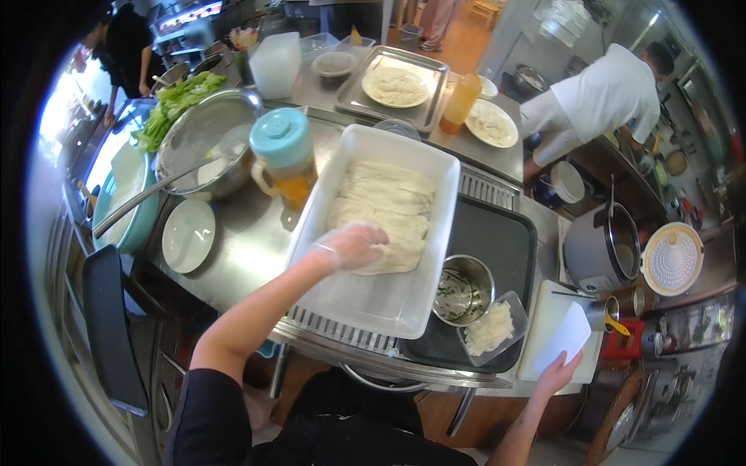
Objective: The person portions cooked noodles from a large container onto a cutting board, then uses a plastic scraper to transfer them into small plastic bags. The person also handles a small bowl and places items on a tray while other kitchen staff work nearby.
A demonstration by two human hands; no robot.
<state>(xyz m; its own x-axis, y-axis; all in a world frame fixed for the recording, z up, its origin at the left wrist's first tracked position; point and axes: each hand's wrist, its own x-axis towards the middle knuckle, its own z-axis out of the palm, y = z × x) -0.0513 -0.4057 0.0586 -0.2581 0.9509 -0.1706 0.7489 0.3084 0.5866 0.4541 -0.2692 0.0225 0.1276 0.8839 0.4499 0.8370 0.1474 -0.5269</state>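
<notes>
My left hand (pixel 352 244), in a clear plastic glove, is over a slab of pale dough (pixel 384 195) in a white plastic tub (pixel 367 311). Its fingers are loosely curled; whether they press on the dough or pinch it is hard to see. The dough lies in folded strips across the far and middle part of the tub. At the right, my right hand (pixel 558 373) grips a white flat plastic dough scraper (pixel 565 335) by its lower edge. The scraper is over a white cutting board (pixel 535 355).
Right of the tub, a black tray (pixel 495 227) carries a steel pot (pixel 463 291) with green bits and a clear container of dough pieces (pixel 491 329). A blue-lidded pitcher (pixel 285 157), steel bowl (pixel 201 145) and white plate (pixel 188 236) stand left. A person (pixel 606 99) bends at the back right.
</notes>
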